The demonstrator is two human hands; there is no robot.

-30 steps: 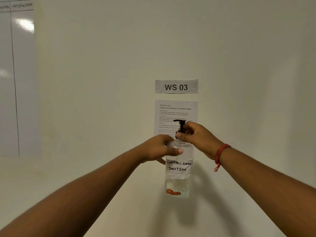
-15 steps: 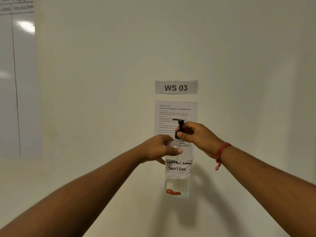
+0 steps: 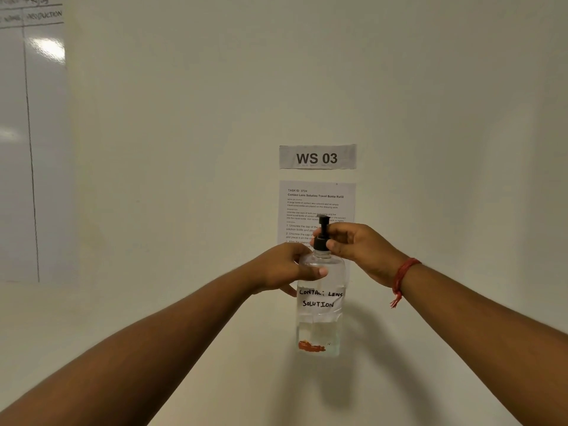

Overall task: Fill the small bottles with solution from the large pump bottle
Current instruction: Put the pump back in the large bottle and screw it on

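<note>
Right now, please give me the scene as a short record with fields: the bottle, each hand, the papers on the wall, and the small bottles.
bottle: clear pump bottle, upright, handwritten label "CONTACT LENS SOLUTION"
pump: black pump head, on the bottle's neck
left hand: left hand grips the bottle's shoulder
right hand: right hand pinches the pump collar
wall papers: "WS 03" sign above an instruction sheet
wrist: red thread band on the right wrist
small bottles: not in view

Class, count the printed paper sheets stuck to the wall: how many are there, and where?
2. The "WS 03" sign sits above the instruction sheet, whose lower part is hidden behind the hands and pump bottle.
</note>
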